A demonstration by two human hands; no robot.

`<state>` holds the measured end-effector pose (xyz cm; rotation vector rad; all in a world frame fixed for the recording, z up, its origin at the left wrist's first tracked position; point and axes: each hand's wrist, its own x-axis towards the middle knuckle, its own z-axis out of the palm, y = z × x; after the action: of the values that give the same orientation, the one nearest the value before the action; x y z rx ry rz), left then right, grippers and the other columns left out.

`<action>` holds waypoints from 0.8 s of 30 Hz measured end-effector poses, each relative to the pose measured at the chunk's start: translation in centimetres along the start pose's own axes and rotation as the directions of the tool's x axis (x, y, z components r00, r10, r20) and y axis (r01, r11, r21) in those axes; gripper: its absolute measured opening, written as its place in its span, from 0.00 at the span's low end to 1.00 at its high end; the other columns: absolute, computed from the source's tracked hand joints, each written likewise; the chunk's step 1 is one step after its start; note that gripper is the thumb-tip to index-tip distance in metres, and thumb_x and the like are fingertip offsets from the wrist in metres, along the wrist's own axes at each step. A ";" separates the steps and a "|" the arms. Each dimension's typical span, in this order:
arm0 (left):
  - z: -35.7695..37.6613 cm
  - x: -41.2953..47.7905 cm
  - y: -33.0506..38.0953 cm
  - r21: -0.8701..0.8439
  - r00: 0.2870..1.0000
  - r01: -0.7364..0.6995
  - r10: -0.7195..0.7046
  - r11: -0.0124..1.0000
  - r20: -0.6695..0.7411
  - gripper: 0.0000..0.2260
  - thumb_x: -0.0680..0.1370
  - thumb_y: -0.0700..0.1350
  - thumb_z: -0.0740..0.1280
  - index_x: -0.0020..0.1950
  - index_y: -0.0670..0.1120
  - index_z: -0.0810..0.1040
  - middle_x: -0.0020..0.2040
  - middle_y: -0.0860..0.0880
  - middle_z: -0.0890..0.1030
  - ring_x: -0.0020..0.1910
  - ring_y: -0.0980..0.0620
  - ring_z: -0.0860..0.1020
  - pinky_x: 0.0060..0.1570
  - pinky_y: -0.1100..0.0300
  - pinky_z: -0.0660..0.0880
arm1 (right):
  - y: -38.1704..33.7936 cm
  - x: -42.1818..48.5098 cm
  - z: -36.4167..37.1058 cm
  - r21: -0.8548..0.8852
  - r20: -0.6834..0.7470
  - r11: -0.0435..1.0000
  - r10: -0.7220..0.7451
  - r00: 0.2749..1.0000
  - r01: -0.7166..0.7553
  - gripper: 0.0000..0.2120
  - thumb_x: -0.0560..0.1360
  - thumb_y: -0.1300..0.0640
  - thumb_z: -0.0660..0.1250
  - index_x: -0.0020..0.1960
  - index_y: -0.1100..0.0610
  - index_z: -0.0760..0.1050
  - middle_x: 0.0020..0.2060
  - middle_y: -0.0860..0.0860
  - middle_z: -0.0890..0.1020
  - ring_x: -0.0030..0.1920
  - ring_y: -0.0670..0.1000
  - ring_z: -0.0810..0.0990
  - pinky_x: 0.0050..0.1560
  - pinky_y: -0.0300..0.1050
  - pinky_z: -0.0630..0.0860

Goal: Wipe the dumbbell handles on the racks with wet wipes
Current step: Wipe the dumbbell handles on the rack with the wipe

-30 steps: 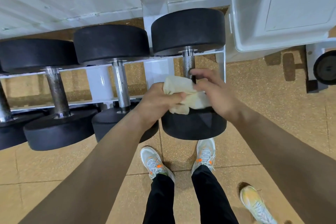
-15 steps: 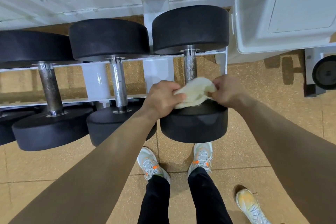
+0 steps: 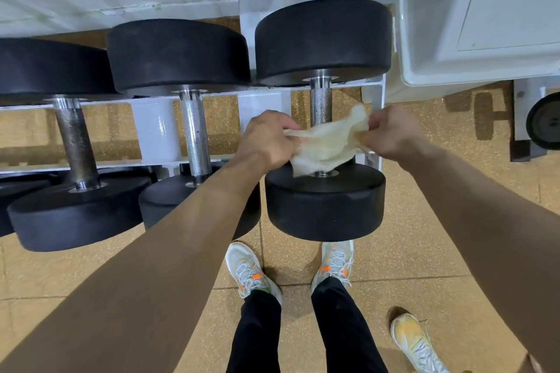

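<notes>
Black dumbbells lie across a white rack (image 3: 154, 127). The rightmost dumbbell (image 3: 325, 204) has a knurled steel handle (image 3: 320, 106), its lower half hidden behind a pale yellowish wet wipe (image 3: 325, 144). My left hand (image 3: 266, 142) grips the wipe's left edge and my right hand (image 3: 391, 130) pinches its right corner, so the wipe is stretched between them in front of the handle. Two more handles, one bright (image 3: 195, 136) and one darker (image 3: 75, 142), stand bare to the left.
A white moulded machine housing (image 3: 485, 15) stands at the upper right, with a black weight plate (image 3: 545, 124) beside it. My two feet in light sneakers (image 3: 251, 275) stand on the tan floor below the rack. Another person's yellow shoe (image 3: 415, 342) is at the lower right.
The wipe was bunched against the handle under both hands. My hands have since drawn apart and spread it open in front of the handle; the right hand moved to the right.
</notes>
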<state>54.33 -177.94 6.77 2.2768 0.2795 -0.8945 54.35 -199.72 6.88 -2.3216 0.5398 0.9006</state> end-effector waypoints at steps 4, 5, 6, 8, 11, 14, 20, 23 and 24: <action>0.4 1.1 -0.5 -0.304 0.950 0.219 -0.274 0.927 -0.153 0.07 0.78 0.46 0.72 0.56 0.50 0.84 0.52 0.49 0.83 0.50 0.50 0.80 0.47 0.62 0.77 | -2.2 0.7 -0.4 0.265 -0.051 0.962 -0.047 0.998 0.059 0.05 0.71 0.58 0.76 0.43 0.59 0.84 0.33 0.50 0.81 0.37 0.49 0.77 0.42 0.43 0.75; 0.5 1.3 -0.1 -0.340 0.939 0.226 -0.297 0.913 -0.175 0.03 0.79 0.47 0.72 0.51 0.51 0.83 0.51 0.50 0.83 0.48 0.50 0.80 0.45 0.62 0.78 | -2.4 1.1 -0.1 0.278 -0.050 0.960 -0.028 0.998 0.041 0.06 0.72 0.56 0.77 0.45 0.58 0.84 0.34 0.49 0.80 0.39 0.49 0.77 0.44 0.42 0.75; 0.7 1.4 0.6 -0.385 0.934 0.204 -0.297 0.900 -0.197 0.04 0.79 0.48 0.71 0.44 0.52 0.81 0.48 0.51 0.84 0.44 0.51 0.80 0.43 0.62 0.78 | -2.2 1.5 0.3 0.283 -0.044 0.959 0.006 0.999 0.006 0.07 0.72 0.55 0.77 0.47 0.57 0.84 0.36 0.48 0.80 0.40 0.49 0.77 0.45 0.41 0.75; 1.3 1.6 2.0 -0.523 0.936 0.157 -0.295 0.838 -0.192 0.12 0.79 0.46 0.71 0.37 0.53 0.75 0.40 0.54 0.80 0.38 0.55 0.78 0.45 0.59 0.80 | -1.8 2.0 0.9 0.287 -0.050 0.954 0.108 0.993 -0.090 0.07 0.75 0.54 0.76 0.49 0.57 0.84 0.41 0.51 0.82 0.43 0.50 0.79 0.49 0.45 0.80; 1.4 1.9 2.0 -0.526 0.942 0.163 -0.290 0.835 -0.168 0.13 0.79 0.47 0.72 0.37 0.56 0.74 0.38 0.57 0.77 0.40 0.55 0.78 0.48 0.59 0.78 | -2.0 2.2 1.2 0.286 -0.134 0.950 0.170 0.976 -0.126 0.07 0.76 0.53 0.73 0.50 0.56 0.84 0.43 0.52 0.84 0.45 0.52 0.81 0.47 0.45 0.79; 1.0 2.4 0.0 -0.501 0.893 0.248 -0.395 0.829 -0.213 0.07 0.78 0.47 0.73 0.42 0.53 0.77 0.44 0.51 0.82 0.48 0.49 0.82 0.51 0.58 0.80 | -3.8 1.7 1.5 0.508 -0.148 0.861 0.096 0.984 -0.008 0.06 0.74 0.60 0.72 0.38 0.54 0.80 0.32 0.48 0.81 0.38 0.51 0.79 0.44 0.46 0.77; 0.1 1.3 2.2 -0.345 0.931 0.144 -0.245 0.927 -0.271 0.07 0.78 0.52 0.70 0.51 0.51 0.81 0.40 0.57 0.78 0.37 0.60 0.76 0.33 0.74 0.67 | -3.1 2.7 0.9 0.266 -0.047 0.952 0.167 0.985 -0.148 0.03 0.76 0.63 0.68 0.46 0.61 0.81 0.37 0.52 0.80 0.43 0.54 0.76 0.47 0.47 0.74; -0.6 -0.7 3.4 -0.479 0.977 -0.004 -0.099 0.878 -0.189 0.05 0.77 0.48 0.72 0.50 0.49 0.82 0.36 0.57 0.81 0.34 0.60 0.79 0.35 0.69 0.72 | -1.8 2.2 0.1 0.258 -0.012 0.923 0.298 0.954 -0.285 0.10 0.74 0.62 0.67 0.52 0.67 0.81 0.40 0.57 0.80 0.42 0.56 0.78 0.44 0.49 0.76; -1.1 -1.8 3.7 -0.536 0.986 -0.025 -0.068 0.844 -0.153 0.02 0.77 0.46 0.72 0.49 0.50 0.83 0.36 0.58 0.82 0.36 0.59 0.80 0.36 0.65 0.75 | -1.7 1.5 0.0 0.345 -0.008 0.900 0.289 0.957 -0.269 0.09 0.75 0.60 0.67 0.50 0.66 0.80 0.38 0.56 0.79 0.41 0.55 0.78 0.44 0.49 0.76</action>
<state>55.12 -179.94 10.43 1.8191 0.5578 -0.5420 56.30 -198.73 6.47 -1.9891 0.9928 0.7925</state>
